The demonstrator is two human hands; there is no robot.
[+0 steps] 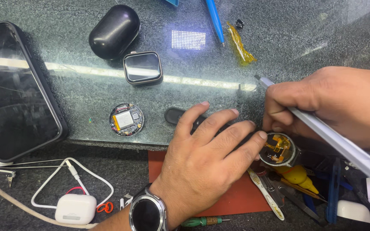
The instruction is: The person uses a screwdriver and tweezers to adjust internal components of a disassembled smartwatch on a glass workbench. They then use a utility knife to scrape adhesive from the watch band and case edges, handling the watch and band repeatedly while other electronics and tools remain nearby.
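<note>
Left hand (206, 149) lay flat, fingers spread, pinning the black strap (177, 115) beside the opened round watch case (278, 149) at the glass edge. Right hand (322, 107) gripped a silver tool (335, 141) closed-fisted; tip hidden. Best kept steady, light pressure near the orange flex.

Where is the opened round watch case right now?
In the head view, right of centre: the round watch case sits at the left hand fingertips, under the right hand.

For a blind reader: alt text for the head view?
Left hand steadies an opened round watch while the right hand holds a grey tool over it. A phone, square watch and round module lie nearby.
</note>
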